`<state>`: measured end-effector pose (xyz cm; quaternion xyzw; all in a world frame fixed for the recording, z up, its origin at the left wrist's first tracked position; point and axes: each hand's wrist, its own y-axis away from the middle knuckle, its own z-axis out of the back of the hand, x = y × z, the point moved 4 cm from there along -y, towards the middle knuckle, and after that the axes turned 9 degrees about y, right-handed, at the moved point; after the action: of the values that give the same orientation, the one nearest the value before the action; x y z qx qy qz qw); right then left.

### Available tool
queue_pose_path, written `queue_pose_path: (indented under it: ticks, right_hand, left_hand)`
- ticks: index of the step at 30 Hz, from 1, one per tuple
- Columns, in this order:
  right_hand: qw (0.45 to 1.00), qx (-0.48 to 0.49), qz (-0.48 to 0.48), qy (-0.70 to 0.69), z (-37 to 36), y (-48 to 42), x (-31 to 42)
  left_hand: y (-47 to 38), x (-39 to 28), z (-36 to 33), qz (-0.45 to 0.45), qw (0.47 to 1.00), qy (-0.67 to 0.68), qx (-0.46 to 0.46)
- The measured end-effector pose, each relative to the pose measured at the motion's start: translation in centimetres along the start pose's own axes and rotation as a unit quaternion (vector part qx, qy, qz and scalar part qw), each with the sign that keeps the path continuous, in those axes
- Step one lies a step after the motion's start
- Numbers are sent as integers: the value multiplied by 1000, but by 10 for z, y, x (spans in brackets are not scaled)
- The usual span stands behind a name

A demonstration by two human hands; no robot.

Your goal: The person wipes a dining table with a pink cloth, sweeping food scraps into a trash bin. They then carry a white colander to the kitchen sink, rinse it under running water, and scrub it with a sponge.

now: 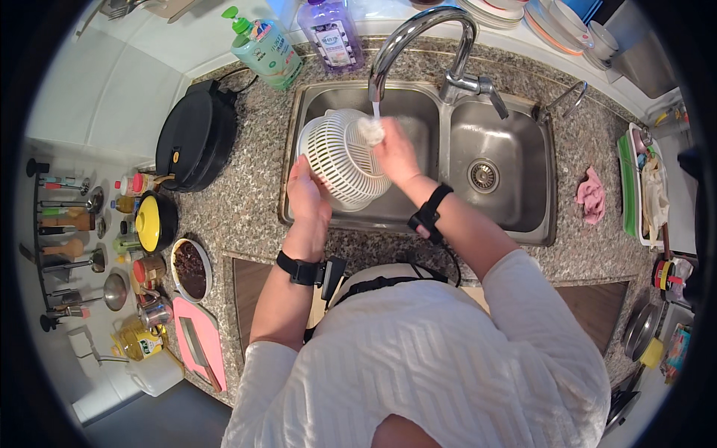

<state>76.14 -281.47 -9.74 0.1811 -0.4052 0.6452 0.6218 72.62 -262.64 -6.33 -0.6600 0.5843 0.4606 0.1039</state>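
A white slotted plastic colander (336,162) is tipped on its side over the left basin of a stainless steel double sink (417,162), its base turned to the right. My left hand (308,190) grips the colander by its rim on the left side. In my right hand (396,151) is a crumpled white scrubber or cloth (371,130), blurred, held at the colander's base. Just above that hand, water (376,109) runs from the spout of the chrome faucet (417,33).
Behind the sink stand a green pump bottle (266,53) and a purple detergent bottle (333,39). At left are a black electric pan (193,137), a yellow-lidded pot (148,223) and a knife (196,350) on a pink cutting board (215,336). A pink cloth (591,196) lies right of the sink.
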Motion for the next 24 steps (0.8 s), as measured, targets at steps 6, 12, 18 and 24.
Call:
queue_pose_path:
  ticks: [6, 12, 18, 24]
  right_hand:
    - [751, 122, -374, -530, 1, -7, -72]
    - [785, 225, -379, -436, 34, 1, -31]
    - [888, 134, -326, -296, 26, 8, -52]
    - [921, 134, -233, -283, 34, -8, -52]
  left_hand:
    - [21, -13, -30, -217, 852, -432, 202]
    - [57, 5, -41, -498, 379, -659, 416]
    - [65, -9, -51, -500, 369, -675, 398]
    - [-25, -8, 28, -135, 929, -315, 136]
